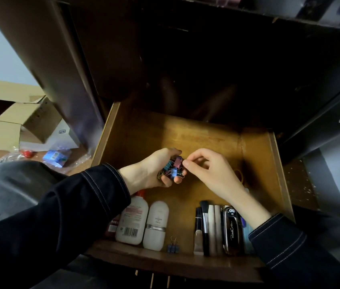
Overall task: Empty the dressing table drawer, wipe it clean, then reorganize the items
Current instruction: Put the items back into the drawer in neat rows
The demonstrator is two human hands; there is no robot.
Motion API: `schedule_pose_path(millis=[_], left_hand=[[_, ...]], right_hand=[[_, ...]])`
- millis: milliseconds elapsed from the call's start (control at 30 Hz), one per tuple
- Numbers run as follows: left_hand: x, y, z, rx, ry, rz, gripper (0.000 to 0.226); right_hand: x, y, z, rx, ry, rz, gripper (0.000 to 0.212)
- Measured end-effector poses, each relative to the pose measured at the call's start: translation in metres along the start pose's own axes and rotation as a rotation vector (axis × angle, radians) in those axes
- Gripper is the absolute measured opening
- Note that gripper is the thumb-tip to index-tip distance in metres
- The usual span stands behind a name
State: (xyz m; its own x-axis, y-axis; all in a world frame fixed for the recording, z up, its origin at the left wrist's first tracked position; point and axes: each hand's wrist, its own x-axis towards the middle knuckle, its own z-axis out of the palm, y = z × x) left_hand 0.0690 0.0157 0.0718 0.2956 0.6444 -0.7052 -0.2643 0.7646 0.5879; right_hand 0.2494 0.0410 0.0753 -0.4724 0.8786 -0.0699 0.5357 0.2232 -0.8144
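The wooden drawer [204,130] is pulled out below me. My left hand [154,170] hovers over its middle, cupped around a bunch of small coloured binder clips [173,166]. My right hand [210,170] is just to the right, thumb and forefinger pinched at the edge of that bunch. Along the drawer's front edge lie two white bottles [144,222], a single blue binder clip [172,246], a makeup brush [204,224], white sticks and a glossy dark case [232,230]. My right forearm hides part of the items at the front right.
The dark dressing table body [185,59] overhangs the drawer's back. Open cardboard boxes [19,117] and plastic-wrapped packets [57,156] lie on the floor at the left. A hair tie [239,175] rests by the drawer's right wall. My knee [19,184] sits at lower left.
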Motion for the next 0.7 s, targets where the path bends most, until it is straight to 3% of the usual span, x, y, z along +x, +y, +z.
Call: schedule_pose_path(millis=[267, 500, 700], left_hand=[[0.0010, -0.0020, 0.0038, 0.139, 0.010, 0.051, 0.073], [-0.0017, -0.0014, 0.0034, 0.017, -0.094, -0.037, 0.047], [0.0008, 0.0027, -0.0010, -0.035, -0.088, 0.022, 0.032]], right_hand=[[-0.0006, 0.0007, 0.0000, -0.087, -0.021, -0.066, 0.018], [-0.0037, -0.0056, -0.0006, 0.017, -0.031, -0.091, 0.009], [-0.0008, -0.0083, -0.0089, 0.337, 0.017, 0.085, 0.005]])
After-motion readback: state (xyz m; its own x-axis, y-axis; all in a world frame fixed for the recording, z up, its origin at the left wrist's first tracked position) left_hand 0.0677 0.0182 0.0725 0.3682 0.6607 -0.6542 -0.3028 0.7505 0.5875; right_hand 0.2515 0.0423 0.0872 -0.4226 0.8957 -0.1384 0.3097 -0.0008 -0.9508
